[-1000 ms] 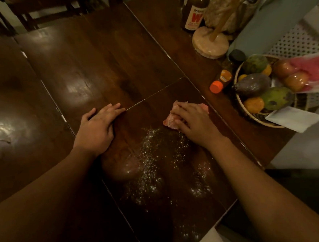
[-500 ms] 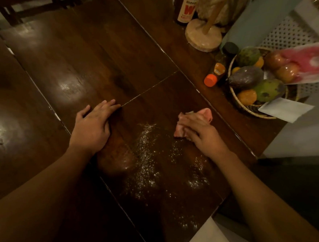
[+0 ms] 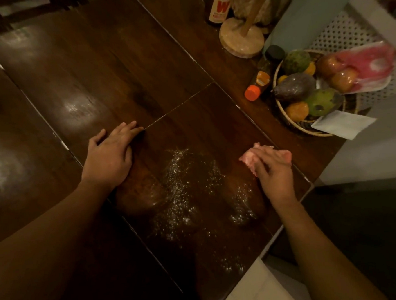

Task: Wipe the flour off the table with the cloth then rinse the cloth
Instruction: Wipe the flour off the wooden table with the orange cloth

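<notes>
Right hand [image 3: 273,169] w/ the cloth [image 3: 248,157] has slid rightward vs half a sec ago and is now close to the desk's right edge; left hand [image 3: 109,156] hasn't budged. Nearest, bottom centre-right: a white paper sheet [image 3: 256,291] just past the desk corner. Above it, flour [image 3: 183,188] is scattered over the dark wood desk [image 3: 116,62] mid-frame, btwn the two hands, w/ a thinner patch just below the right hand. Left hand lies flat, palm down, fingers straight & together, thumb out, left of the flour. Right hand presses the pink cloth onto the desk, fingers laid over it fairly straight; cloth is bunched, poking out at the fingertips, just right of the flour. Some blur there. Farther, right side: woven basket [image 3: 301,127] of fruit, a white slip [image 3: 342,123] on its near rim, a tray of apples [image 3: 374,65] on its far side, an orange-capped bottle [image 3: 258,84] just left of it. Top: round wooden stand [image 3: 240,39], then a brown bottle [image 3: 219,5] w/ a W label.
</notes>
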